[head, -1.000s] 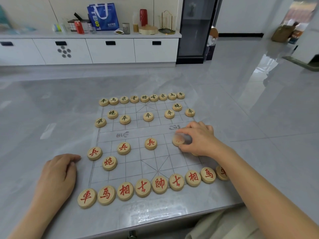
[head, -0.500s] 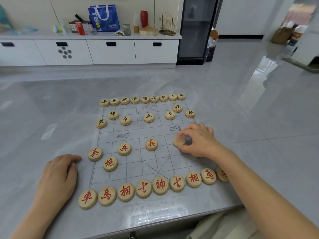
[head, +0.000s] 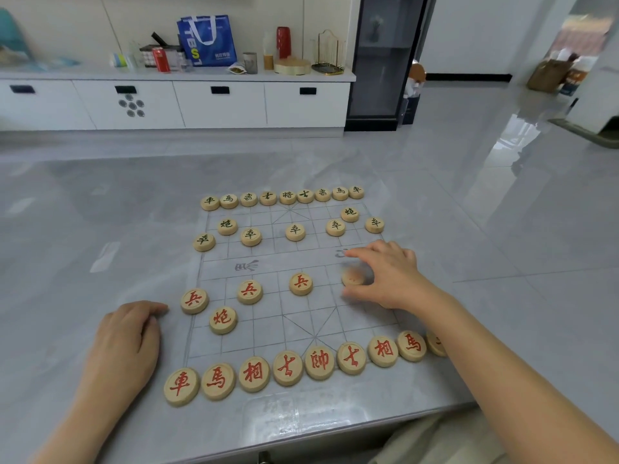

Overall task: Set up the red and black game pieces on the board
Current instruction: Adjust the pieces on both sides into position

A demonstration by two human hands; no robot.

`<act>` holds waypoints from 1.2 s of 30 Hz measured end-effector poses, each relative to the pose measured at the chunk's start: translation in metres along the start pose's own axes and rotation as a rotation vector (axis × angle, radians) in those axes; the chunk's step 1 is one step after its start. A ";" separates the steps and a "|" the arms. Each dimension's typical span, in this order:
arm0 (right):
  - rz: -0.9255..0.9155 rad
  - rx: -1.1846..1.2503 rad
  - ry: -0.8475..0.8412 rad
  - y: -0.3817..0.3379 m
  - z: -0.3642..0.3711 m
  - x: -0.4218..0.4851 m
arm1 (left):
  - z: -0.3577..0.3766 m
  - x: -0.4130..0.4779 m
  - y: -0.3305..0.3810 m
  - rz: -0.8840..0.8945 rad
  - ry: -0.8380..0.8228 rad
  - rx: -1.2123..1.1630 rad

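left hand (head: pixel 125 343): flat, palm down | right hand (head: pixel 388 276): fingers spread, arched forward

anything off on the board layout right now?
Mostly tidy. The red side shows only one cannon, at left, with no visible match at right, and the piece under the right hand is blurred.

both forearms bare, no sleeves in view. left hand (head: pixel 125 343) & right hand (head: pixel 390 274): no rings, watch or bands seen. light beige trousers (head: pixel 435 443) at bottom edge.
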State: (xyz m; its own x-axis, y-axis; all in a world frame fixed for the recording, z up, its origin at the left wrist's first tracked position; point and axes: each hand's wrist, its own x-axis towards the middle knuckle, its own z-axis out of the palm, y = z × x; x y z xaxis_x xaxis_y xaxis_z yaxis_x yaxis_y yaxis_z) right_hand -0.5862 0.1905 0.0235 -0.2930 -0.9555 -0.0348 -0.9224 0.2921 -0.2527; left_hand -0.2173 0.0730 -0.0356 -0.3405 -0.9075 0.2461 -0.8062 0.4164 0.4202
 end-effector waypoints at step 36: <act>-0.232 -0.059 -0.058 -0.126 0.037 0.026 | -0.010 0.025 0.037 -0.039 -0.183 -0.006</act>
State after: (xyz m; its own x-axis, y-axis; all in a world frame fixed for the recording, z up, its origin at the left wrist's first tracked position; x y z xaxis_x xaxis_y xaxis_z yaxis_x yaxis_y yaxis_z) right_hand -0.4682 0.1276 0.0184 -0.0583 -0.9976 -0.0383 -0.9770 0.0648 -0.2030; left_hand -0.2503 0.0658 -0.0048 -0.3914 -0.9178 0.0667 -0.8180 0.3802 0.4316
